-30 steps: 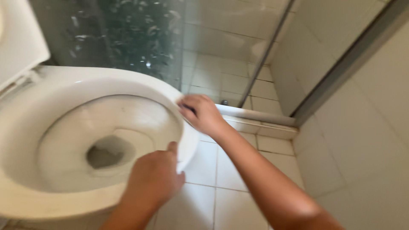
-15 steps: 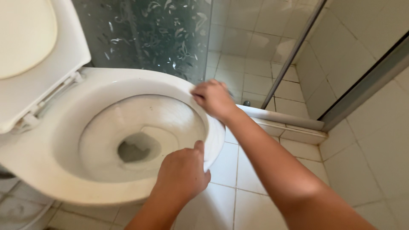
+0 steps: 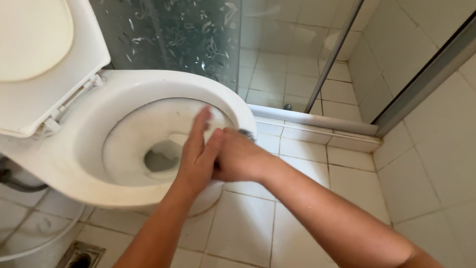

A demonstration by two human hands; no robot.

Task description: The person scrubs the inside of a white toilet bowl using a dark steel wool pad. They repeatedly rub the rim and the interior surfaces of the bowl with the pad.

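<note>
Both hands have drawn together since the earlier frame, when the right worked the far rim and the left rested on the near rim. Left hand [image 3: 196, 159] now extends flat, fingers straight and together, holding nothing, over the front of the white ceramic toilet bowl [image 3: 99, 164]. Right hand [image 3: 238, 159] presses against it, fingers curled; a small dark object [image 3: 245, 132] shows at its knuckles, but whether it is gripped cannot be told. White plastic seat and lid [image 3: 44, 59] stand raised at upper left. White floor tiles [image 3: 248, 228] surround the bowl; patterned frosted shower glass [image 3: 173, 39] and its metal-framed threshold [image 3: 317, 119] lie behind; a floor drain [image 3: 79, 255] sits at lower left.
</note>
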